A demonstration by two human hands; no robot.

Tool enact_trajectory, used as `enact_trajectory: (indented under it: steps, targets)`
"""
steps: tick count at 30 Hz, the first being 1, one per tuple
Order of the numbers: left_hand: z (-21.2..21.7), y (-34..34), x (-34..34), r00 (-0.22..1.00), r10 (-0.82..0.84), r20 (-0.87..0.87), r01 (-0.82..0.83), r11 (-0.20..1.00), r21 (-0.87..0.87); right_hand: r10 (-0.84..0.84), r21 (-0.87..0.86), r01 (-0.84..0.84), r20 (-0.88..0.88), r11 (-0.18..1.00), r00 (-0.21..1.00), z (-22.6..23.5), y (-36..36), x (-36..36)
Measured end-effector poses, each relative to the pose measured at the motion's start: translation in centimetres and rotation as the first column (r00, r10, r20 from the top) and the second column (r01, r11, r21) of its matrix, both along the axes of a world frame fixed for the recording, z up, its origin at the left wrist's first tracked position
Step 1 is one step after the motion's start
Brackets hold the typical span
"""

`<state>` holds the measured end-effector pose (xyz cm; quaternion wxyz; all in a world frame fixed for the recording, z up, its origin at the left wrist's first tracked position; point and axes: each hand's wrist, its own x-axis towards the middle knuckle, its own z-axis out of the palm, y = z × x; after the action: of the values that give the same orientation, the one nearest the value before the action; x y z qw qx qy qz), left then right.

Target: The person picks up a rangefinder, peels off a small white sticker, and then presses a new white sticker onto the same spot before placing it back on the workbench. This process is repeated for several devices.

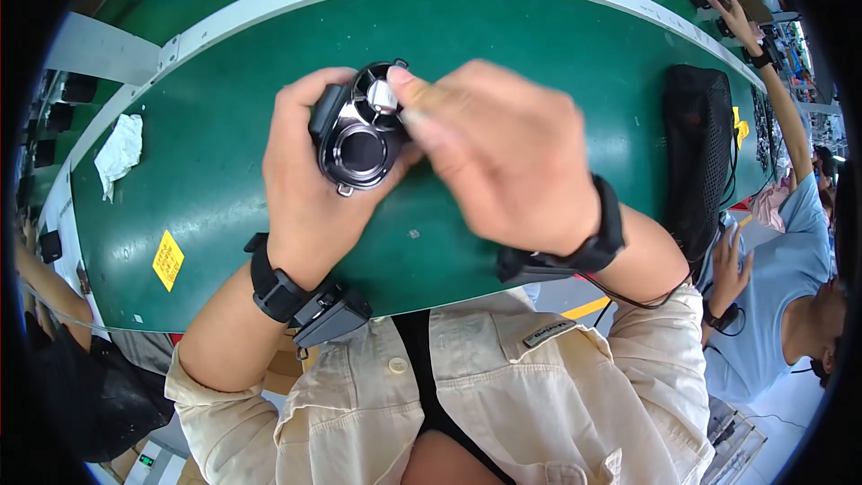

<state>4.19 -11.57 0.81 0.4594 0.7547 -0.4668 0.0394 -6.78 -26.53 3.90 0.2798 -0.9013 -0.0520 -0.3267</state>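
One black-and-silver handheld device point(362, 151) with two round parts on its upper face sits above the green counter point(557, 31), wrapped in the left hand point(301, 171). The right hand point(512, 157), blurred, has thumb and finger at the farther round part; whether it grips is unclear. One crumpled white sheet point(119, 151) and one yellow label point(168, 260) lie left, one black mesh bag point(699, 148) right.

Left grip point(303, 166) holds device point(362, 151); right grip point(514, 157) touches it.
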Motion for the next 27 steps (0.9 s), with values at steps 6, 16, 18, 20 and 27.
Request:
enact_trajectory:
  steps: [6, 16, 18, 20, 27]
  targets:
    - [0.1, 0.2, -0.7, 0.787, -0.306, -0.536, 0.231, 0.951, -0.204, 0.242, 0.521, -0.149, -0.116, 0.84, 0.963, 1.2, -3.5, 0.4]
    - [-0.3, -0.1, -0.5, 0.776, -0.502, -0.382, 0.44, 0.865, -0.242, 0.652, 0.84, -0.377, 0.037, 0.391, 0.757, -0.1, -3.7, 0.7]
    - [-0.2, 0.0, -0.3, 0.797, -0.512, -0.322, 0.486, 0.859, -0.163, 0.687, 0.845, -0.366, -0.002, 0.391, 0.727, 0.4, -4.0, 0.5]
    - [-0.4, 0.3, -0.3, 0.803, -0.511, -0.308, 0.504, 0.857, -0.107, 0.758, 0.854, -0.352, -0.075, 0.384, 0.647, 0.6, -4.1, 0.6]
    - [-0.6, 0.0, -0.3, 0.794, -0.561, -0.234, 0.556, 0.826, -0.094, 0.749, 0.774, -0.39, -0.158, 0.499, 0.644, 0.7, -4.3, 0.2]
